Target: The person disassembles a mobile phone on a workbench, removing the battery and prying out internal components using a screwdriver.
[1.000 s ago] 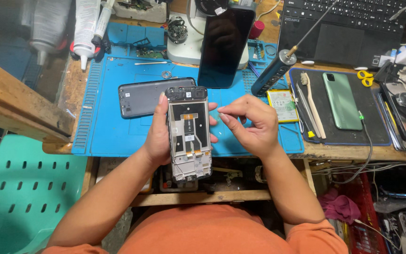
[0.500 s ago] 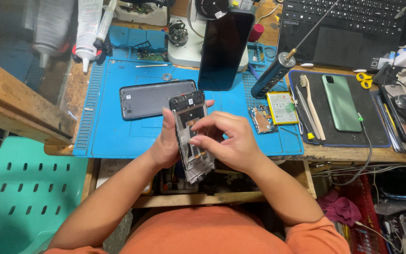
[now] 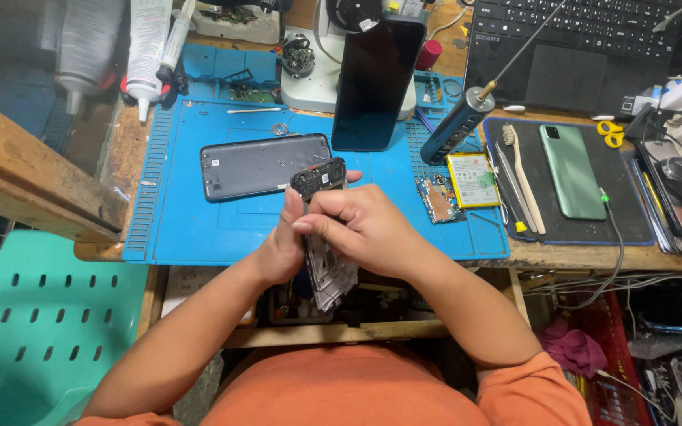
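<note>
My left hand grips an opened phone frame upright and tilted, its lower end hanging below the table edge. My right hand is curled over the middle of the frame, fingers pressed against it and hiding most of its inside. Both hands hover over the near edge of the blue work mat. Just behind them on the mat lies a dark grey phone back cover.
On the mat: a small circuit board, a yellow-labelled battery, a black phone leaning upright. To the right, a green phone, a toothbrush, a laptop. A teal plastic chair stands at left.
My right hand moved from beside the frame's right edge onto its middle and now covers it. The frame has tilted and shifted slightly right.
</note>
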